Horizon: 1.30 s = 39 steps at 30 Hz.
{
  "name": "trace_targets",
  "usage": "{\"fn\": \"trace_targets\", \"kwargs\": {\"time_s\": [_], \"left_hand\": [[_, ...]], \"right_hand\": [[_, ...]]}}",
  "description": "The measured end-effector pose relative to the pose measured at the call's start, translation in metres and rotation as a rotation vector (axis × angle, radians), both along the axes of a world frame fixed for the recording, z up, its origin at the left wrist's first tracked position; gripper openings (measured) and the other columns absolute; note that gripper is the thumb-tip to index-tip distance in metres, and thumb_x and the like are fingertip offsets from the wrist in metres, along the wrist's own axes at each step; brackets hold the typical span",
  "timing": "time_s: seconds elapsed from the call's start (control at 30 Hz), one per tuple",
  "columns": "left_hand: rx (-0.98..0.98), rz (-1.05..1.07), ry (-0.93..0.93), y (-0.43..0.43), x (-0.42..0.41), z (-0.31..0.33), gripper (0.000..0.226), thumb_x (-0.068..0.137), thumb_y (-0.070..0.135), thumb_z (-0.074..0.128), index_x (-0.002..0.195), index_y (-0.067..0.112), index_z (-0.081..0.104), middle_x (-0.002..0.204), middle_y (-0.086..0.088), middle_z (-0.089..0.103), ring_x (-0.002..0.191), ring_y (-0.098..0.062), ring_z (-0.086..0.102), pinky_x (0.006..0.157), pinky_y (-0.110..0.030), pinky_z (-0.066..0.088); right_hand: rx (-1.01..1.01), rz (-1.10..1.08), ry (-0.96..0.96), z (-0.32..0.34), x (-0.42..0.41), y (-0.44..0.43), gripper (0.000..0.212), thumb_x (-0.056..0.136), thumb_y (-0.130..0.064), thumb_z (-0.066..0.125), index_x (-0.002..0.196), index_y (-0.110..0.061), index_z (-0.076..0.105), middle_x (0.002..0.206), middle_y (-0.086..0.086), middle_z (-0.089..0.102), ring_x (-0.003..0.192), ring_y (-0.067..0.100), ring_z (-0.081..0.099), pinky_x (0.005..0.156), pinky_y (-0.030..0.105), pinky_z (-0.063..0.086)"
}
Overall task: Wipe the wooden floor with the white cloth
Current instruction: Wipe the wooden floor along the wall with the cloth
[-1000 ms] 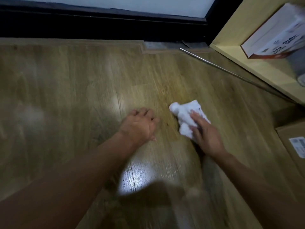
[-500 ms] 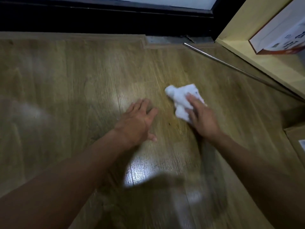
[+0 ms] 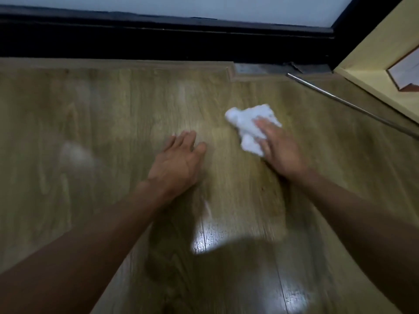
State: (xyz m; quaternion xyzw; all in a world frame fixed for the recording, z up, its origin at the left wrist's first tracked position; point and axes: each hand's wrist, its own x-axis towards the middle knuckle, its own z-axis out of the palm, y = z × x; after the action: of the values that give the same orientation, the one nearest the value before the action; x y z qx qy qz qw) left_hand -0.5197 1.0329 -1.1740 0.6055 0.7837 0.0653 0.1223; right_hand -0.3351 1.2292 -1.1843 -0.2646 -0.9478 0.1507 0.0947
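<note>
Fingers [image 3: 264, 125] of right hand [image 3: 280, 152] straight atop white cloth [image 3: 246, 123], left hand [image 3: 179, 162] flat on wooden floor [image 3: 102, 132], fingers [image 3: 188, 139] extended

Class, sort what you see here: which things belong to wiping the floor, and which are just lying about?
In the job: white cloth; right hand pressing on it; left hand flat on the wooden floor.
Lying about: metal rod on the floor; yellow shelf; box on that shelf.
</note>
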Motion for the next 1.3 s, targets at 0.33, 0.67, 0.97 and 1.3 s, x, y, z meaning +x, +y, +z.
{"fn": "trace_targets", "kwargs": {"time_s": [0.33, 0.67, 0.97, 1.3], "left_hand": [[0.018, -0.04, -0.045, 0.0, -0.011, 0.004, 0.047, 0.09, 0.026, 0.04, 0.136, 0.02, 0.045, 0.146, -0.014, 0.038, 0.139, -0.028, 0.03, 0.119, -0.038, 0.013], [0.129, 0.081, 0.057, -0.061, -0.079, 0.005, 0.03, 0.088, 0.018, 0.048, 0.115, 0.009, 0.059, 0.129, -0.015, 0.054, 0.122, -0.034, 0.049, 0.099, -0.043, 0.042], [0.121, 0.127, 0.107, -0.109, -0.112, -0.013, 0.052, 0.086, 0.028, 0.037, 0.129, 0.006, 0.056, 0.137, -0.018, 0.052, 0.129, -0.036, 0.047, 0.112, -0.049, 0.032], [0.309, 0.324, -0.014, -0.144, -0.181, 0.005, 0.04, 0.084, 0.027, 0.038, 0.108, 0.008, 0.065, 0.109, -0.014, 0.063, 0.099, -0.034, 0.058, 0.094, -0.041, 0.042]], "right_hand": [[-0.059, -0.099, 0.019, -0.008, -0.088, -0.056, 0.05, 0.099, -0.028, 0.036, 0.144, -0.005, 0.037, 0.147, 0.014, 0.042, 0.135, 0.029, 0.04, 0.111, 0.039, 0.027], [-0.049, -0.29, 0.009, 0.007, -0.147, -0.041, 0.031, 0.098, -0.013, 0.039, 0.127, -0.005, 0.047, 0.128, 0.011, 0.051, 0.122, 0.028, 0.048, 0.105, 0.043, 0.036], [-0.081, 0.125, 0.006, -0.008, -0.171, -0.099, 0.048, 0.099, -0.028, 0.041, 0.143, -0.008, 0.04, 0.148, 0.009, 0.041, 0.139, 0.024, 0.035, 0.116, 0.032, 0.022], [-0.083, 0.216, 0.004, -0.015, -0.21, -0.2, 0.047, 0.098, -0.015, 0.042, 0.144, -0.008, 0.038, 0.151, 0.008, 0.038, 0.141, 0.023, 0.032, 0.117, 0.04, 0.024]]}}
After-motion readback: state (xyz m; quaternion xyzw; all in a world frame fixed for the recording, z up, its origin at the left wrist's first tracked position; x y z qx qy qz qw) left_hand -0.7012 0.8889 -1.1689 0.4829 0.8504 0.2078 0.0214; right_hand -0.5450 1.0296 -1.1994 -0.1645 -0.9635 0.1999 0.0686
